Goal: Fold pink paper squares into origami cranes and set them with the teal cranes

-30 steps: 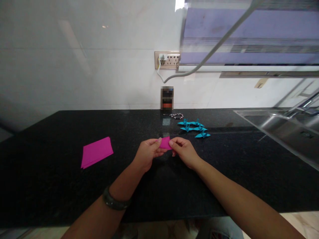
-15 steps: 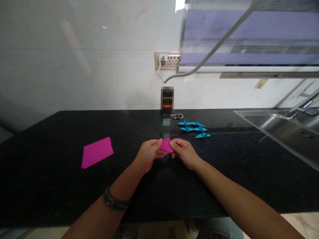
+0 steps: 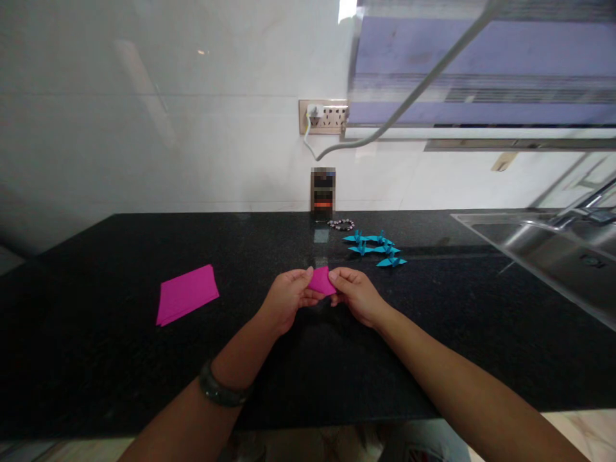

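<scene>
A small piece of folded pink paper [image 3: 321, 281] is held between both hands, just above the black counter. My left hand [image 3: 289, 297] pinches its left side, thumb on top and fingers underneath. On the other side, my right hand [image 3: 357, 294] grips the right edge between thumb and fingers. To the left lies a stack of pink paper sheets [image 3: 188, 295]. Several blue paper cranes [image 3: 374, 248] stand together beyond my right hand. The underside of the folded paper is hidden by my fingers.
A phone-like dark object [image 3: 323, 192], blurred out, leans against the wall, with a beaded bracelet [image 3: 342, 225] beside it. At the right is a steel sink [image 3: 529, 250] with a faucet [image 3: 590, 208]. A cable [image 3: 409, 102] runs from a wall socket [image 3: 332, 119].
Both hands keep their hold on the pink paper. Only a very slight shift of the paper and the right thumb shows.
</scene>
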`<state>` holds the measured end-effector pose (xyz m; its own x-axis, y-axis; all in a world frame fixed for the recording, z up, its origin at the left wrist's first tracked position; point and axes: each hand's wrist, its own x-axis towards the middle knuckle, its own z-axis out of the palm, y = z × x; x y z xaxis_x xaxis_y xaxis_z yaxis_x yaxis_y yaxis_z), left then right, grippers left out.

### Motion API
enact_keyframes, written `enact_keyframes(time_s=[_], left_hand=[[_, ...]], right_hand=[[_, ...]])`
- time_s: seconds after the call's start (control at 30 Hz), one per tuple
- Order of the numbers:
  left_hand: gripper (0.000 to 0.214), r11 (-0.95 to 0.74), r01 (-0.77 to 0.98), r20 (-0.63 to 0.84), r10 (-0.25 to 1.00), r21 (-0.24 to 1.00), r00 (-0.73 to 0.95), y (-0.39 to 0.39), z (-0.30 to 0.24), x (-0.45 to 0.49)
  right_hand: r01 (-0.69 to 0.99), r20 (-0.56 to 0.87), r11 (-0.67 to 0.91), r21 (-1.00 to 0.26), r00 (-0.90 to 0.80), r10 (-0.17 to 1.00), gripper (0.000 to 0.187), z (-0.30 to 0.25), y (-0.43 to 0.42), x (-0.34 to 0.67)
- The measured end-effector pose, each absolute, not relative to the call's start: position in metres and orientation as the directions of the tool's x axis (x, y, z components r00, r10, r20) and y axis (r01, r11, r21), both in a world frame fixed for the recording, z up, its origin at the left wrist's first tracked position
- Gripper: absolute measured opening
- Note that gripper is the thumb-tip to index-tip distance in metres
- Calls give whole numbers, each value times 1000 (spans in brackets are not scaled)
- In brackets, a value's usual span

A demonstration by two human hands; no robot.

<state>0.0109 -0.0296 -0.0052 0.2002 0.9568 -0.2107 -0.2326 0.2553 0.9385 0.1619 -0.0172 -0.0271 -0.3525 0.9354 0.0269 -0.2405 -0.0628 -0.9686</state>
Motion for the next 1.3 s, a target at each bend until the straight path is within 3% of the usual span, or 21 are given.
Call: enact_keyframes(time_s=[0.4, 1.3], left_hand=[[30, 252, -230, -205, 956, 940, 211, -30, -4, 10], [29, 247, -221, -204, 958, 943, 202, -30, -4, 11]], right_hand=[[-333, -21, -177, -926, -423, 906, 22, -25, -19, 162], [-318, -32, -187, -929, -435, 900, 26, -25, -19, 164]])
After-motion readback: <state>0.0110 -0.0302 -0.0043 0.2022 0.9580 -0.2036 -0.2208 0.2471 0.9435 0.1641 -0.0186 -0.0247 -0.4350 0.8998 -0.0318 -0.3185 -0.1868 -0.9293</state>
